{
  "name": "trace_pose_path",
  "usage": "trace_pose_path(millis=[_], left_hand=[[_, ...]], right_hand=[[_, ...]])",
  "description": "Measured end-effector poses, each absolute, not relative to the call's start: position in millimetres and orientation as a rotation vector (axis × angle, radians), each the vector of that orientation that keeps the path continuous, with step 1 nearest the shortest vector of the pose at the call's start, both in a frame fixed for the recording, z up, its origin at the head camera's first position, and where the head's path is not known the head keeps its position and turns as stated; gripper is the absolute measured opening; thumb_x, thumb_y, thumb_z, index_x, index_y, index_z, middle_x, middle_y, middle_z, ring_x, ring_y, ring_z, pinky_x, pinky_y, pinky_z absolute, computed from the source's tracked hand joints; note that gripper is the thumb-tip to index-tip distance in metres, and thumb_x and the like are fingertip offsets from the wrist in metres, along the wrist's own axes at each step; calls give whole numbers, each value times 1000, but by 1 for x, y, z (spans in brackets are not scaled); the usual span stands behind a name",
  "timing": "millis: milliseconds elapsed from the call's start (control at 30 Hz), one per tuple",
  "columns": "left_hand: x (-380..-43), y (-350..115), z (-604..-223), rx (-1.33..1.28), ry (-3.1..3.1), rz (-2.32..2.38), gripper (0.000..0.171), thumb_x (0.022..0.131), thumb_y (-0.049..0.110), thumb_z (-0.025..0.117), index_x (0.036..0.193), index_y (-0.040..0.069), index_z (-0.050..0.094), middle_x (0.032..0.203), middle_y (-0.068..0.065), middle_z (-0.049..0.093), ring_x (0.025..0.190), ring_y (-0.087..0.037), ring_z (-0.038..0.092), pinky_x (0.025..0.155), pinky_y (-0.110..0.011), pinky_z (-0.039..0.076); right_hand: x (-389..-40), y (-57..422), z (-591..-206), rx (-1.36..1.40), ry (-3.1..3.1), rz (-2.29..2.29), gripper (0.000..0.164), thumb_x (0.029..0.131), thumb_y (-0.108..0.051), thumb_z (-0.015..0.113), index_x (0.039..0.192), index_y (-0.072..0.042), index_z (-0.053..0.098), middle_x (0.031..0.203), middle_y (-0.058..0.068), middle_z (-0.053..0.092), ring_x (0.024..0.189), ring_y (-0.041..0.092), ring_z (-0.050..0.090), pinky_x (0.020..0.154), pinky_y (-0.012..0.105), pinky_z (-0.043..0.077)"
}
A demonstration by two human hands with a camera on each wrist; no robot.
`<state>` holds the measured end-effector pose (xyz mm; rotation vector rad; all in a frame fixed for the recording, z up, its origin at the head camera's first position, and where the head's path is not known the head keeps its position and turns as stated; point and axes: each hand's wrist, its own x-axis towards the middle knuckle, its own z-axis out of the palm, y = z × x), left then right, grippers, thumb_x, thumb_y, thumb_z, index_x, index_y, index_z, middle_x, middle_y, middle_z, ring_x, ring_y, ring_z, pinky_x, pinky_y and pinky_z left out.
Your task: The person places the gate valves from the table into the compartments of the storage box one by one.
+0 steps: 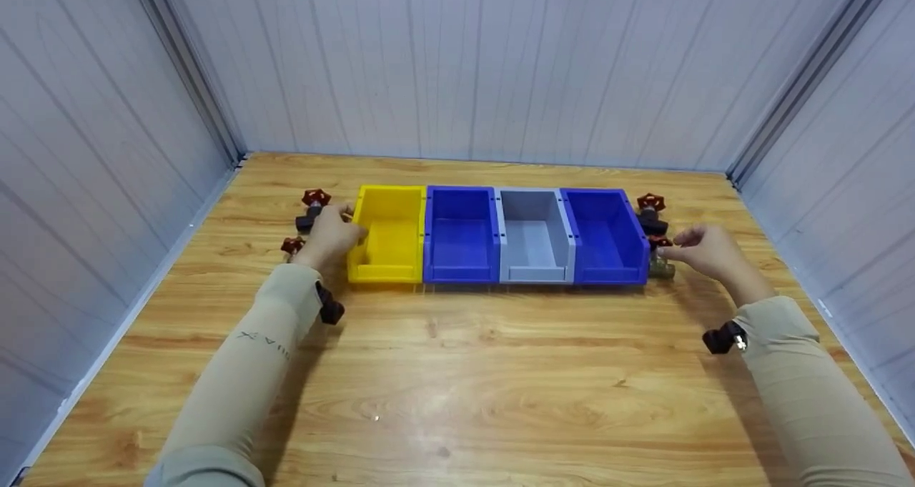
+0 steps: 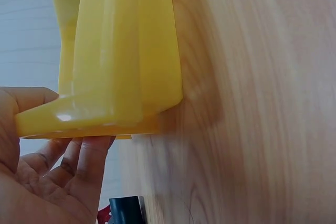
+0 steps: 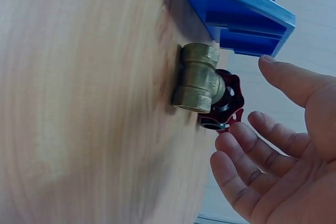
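My left hand (image 1: 332, 237) grips the left side wall of the yellow bin (image 1: 387, 274), at the left end of a joined row. In the left wrist view its thumb is on the inner side of the yellow wall (image 2: 113, 51) and the fingers lie against the outer side. My right hand (image 1: 708, 252) is beside the right-end blue bin (image 1: 607, 237), fingers loosely bent with nothing between them. Its thumb tip overlaps the blue rim in the right wrist view. Just beyond its fingertips lies a brass valve (image 3: 197, 77) with a red handwheel (image 3: 236, 95).
Between the end bins sit another blue bin (image 1: 461, 240) and a grey bin (image 1: 536, 240). Two red-wheeled valves, one dark-bodied valve (image 1: 307, 222) and one mostly hidden valve (image 1: 292, 245), lie left of the row. Another dark valve (image 1: 650, 222) lies behind the brass one. Panel walls (image 1: 472, 65) enclose the wooden table (image 1: 457, 372).
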<state>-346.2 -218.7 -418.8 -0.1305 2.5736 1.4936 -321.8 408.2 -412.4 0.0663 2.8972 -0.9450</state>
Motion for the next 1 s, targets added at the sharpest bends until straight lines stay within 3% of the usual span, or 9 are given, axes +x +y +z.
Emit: trace_pose_path(millis=[133, 400, 533, 700, 900, 1000], left_hand=[[-346, -218, -420, -134, 2579, 1510, 37, 105, 7, 57, 142, 0, 55, 141, -20, 56, 122, -33, 54, 105, -46, 51], [-346, -216, -421, -141, 2578, 1532, 39, 105, 8, 58, 143, -2, 54, 139, -22, 57, 122, -34, 57, 105, -47, 54], [-345, -217, -421, -138, 2574, 1536, 39, 105, 8, 58, 143, -2, 54, 139, -21, 56, 123, -34, 55, 104, -46, 52], [-344, -217, -422, -125, 2584, 1538, 39, 104, 7, 58, 142, -1, 54, 139, -21, 56, 122, -34, 56, 103, -46, 52], [-345, -217, -424, -111, 2585, 1551, 38, 104, 8, 58, 141, -1, 55, 134, -20, 57, 117, -32, 56, 99, -44, 52], [-346, -218, -424, -117, 2579, 1560, 37, 105, 7, 58, 141, -1, 55, 131, -19, 57, 115, -32, 56, 98, -43, 52]], right_hand=[[-320, 408, -415, 72, 2890, -921, 56, 100, -40, 79, 124, 8, 64, 123, 24, 70, 114, 38, 63, 83, 29, 50], [-321, 410, -424, 72, 2878, -953, 51, 99, -38, 80, 118, 8, 68, 108, 13, 73, 89, 15, 64, 72, 24, 54], [-321, 409, -428, 87, 2850, -966, 52, 98, -37, 81, 120, 8, 67, 108, 12, 74, 86, 15, 67, 72, 25, 56], [-322, 408, -435, 62, 2857, -916, 59, 96, -42, 83, 123, 8, 69, 112, 13, 75, 92, 14, 63, 76, 24, 52], [-324, 406, -440, 60, 2843, -921, 60, 96, -41, 83, 123, 11, 68, 103, 9, 71, 84, 13, 60, 69, 24, 51], [-324, 404, -441, 46, 2835, -917, 63, 98, -40, 80, 126, 14, 65, 109, 16, 70, 88, 18, 62, 71, 26, 52]])
